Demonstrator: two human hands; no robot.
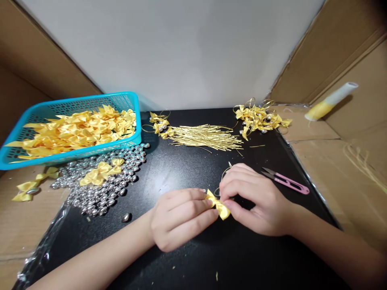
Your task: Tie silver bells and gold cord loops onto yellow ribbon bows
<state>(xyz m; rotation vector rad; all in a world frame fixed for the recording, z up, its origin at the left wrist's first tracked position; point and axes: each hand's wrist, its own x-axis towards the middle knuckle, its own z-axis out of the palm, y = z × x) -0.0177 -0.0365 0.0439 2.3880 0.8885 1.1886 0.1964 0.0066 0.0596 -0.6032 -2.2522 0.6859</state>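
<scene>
Low over the black table, a yellow ribbon bow [222, 210] is held between my two hands. My left hand [184, 217] closes its fingers on the bow's left side. My right hand [255, 197] pinches at the bow's right side, thumb and forefinger together. A thin gold cord [224, 173] loops up from the bow beside my right fingers. What the fingertips cover cannot be made out. Pink-handled thread snips [290, 183] lie just right of my right hand. One silver bead [126, 217] rests apart, near my left forearm.
A blue basket [137, 117] of yellow bows stands at the left. Silver beads [102, 197] spread before it, with several bows on top. Gold cords [205, 137] lie at the back. Finished-looking corded bows [256, 117] are heaped back right. Cardboard walls [332, 52] flank the table.
</scene>
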